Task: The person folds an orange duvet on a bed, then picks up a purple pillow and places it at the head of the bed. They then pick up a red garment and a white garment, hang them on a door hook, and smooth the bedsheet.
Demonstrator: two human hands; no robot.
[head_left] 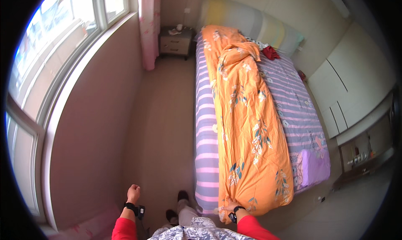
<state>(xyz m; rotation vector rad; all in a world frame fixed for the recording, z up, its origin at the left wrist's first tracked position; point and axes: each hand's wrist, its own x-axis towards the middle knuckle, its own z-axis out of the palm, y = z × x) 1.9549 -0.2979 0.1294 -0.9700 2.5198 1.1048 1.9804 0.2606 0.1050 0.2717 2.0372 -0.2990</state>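
An orange quilt (247, 127) with white flowers and dark leaves lies lengthwise along the bed, bunched up toward the headboard end. At its near end, close to the left corner, my right hand (230, 205) is closed on the fabric. My left hand (133, 194) hangs out over the floor to the left of the bed, its fingers curled in with nothing visible in them. Under the quilt, a purple and pink striped sheet (206, 164) covers the mattress. Dark bands with small devices are on both my wrists.
A folded purple cloth (315, 169) lies at the bed's near right corner, and a dark red cloth (270, 52) near the headboard (247, 20). Beyond the floor strip (157, 122) stands a nightstand (175, 44). A windowed wall runs along the left; white cabinets (356, 68) stand right.
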